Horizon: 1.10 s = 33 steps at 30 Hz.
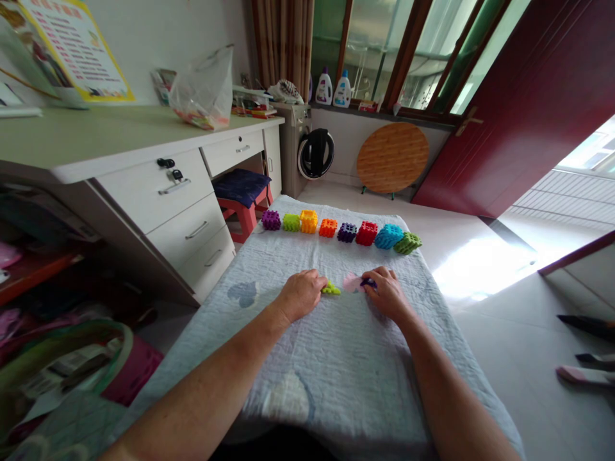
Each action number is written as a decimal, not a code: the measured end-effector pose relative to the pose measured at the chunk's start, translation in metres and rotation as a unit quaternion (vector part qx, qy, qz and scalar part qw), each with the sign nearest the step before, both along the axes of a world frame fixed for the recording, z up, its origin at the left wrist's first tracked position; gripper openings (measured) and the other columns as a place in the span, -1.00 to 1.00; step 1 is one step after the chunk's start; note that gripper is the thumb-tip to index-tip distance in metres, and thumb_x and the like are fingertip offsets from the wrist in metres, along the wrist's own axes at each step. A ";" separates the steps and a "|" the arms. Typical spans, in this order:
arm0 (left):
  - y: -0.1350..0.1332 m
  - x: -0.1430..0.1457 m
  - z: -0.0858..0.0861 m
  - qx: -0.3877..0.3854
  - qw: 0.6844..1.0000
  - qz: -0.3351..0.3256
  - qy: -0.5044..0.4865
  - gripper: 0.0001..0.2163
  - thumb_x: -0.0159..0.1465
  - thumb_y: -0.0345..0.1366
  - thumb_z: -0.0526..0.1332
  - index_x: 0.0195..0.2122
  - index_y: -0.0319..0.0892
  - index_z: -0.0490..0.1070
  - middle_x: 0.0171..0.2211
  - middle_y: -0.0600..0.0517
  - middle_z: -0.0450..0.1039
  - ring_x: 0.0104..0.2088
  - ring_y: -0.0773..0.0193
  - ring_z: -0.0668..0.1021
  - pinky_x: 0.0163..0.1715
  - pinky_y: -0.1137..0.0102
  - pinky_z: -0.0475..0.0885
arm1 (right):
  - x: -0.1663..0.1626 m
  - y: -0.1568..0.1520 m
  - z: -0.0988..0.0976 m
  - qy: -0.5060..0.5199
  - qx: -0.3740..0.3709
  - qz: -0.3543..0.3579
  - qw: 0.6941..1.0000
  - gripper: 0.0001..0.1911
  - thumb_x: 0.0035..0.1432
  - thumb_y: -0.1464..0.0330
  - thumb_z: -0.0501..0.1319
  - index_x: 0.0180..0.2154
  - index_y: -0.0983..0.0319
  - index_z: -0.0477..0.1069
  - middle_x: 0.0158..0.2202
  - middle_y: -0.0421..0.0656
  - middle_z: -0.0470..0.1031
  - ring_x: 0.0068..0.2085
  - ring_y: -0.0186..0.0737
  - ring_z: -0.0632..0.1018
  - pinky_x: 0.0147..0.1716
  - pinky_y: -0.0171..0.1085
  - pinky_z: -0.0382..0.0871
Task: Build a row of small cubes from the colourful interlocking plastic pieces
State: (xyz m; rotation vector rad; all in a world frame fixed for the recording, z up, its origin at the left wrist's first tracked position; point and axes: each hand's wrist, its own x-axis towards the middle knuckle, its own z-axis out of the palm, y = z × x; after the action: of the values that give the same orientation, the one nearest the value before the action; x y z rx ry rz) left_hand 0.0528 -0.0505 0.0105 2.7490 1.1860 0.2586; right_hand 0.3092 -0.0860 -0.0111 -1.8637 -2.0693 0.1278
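Observation:
My left hand (303,293), fingers closed, grips a small lime-green plastic piece (331,288) with knobby edges just above the cloth. Opposite it, my right hand (387,291) is closed on a dark purple plastic piece (369,282), mostly covered by the fingers. A gap separates the two pieces, and a pink patch of the cloth (352,282) shows between them. Beyond my hands runs a row of several notched plastic blocks, among them a purple block (271,220), a yellow block (308,221), a red block (366,233) and a blue block (389,237).
A pale patterned cloth (336,365) covers the table. To the left stand a white desk (158,137) and a stool (243,189) with a dark cushion. Behind are a washing machine (294,147) and a round wooden board (393,157). A basket (127,368) sits at lower left.

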 end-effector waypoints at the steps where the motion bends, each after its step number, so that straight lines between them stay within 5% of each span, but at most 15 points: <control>1: 0.000 0.000 0.000 -0.001 1.000 0.001 -0.002 -0.80 0.21 -0.46 0.09 -0.24 -0.13 0.47 -0.31 -0.03 0.42 -0.23 0.17 0.51 -0.22 0.34 0.41 | 0.000 0.000 0.000 -0.001 0.000 0.000 1.000 -0.75 0.15 0.41 0.16 -0.14 0.18 0.51 -0.17 -0.09 0.42 -0.14 -0.14 0.37 -0.08 -0.20 0.20; 19: 0.018 -0.018 0.014 -0.013 0.989 0.078 -0.127 -0.82 0.11 -0.42 0.18 -0.26 -0.11 0.45 -0.28 0.05 0.53 -0.31 0.27 0.54 -0.25 0.42 0.40 | 0.002 -0.001 -0.002 0.002 0.011 0.006 1.000 -0.75 0.14 0.41 0.16 -0.14 0.15 0.51 -0.16 -0.10 0.42 -0.14 -0.14 0.38 -0.08 -0.20 0.20; 33: 0.112 -0.061 0.050 0.070 0.944 0.294 -0.131 -0.82 0.12 -0.29 0.23 -0.23 -0.10 0.48 -0.28 0.03 0.58 -0.25 0.18 0.56 -0.24 0.38 0.40 | 0.004 -0.001 -0.006 0.004 0.030 0.016 0.999 -0.76 0.15 0.40 0.16 -0.14 0.15 0.50 -0.16 -0.10 0.42 -0.16 -0.13 0.39 -0.10 -0.19 0.22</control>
State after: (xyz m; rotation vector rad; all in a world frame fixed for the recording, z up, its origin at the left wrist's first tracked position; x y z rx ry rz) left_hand -0.0078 0.0617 0.0608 2.2852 1.9311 0.7657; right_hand 0.3133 -0.0875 -0.0172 -1.7931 -2.0740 0.0790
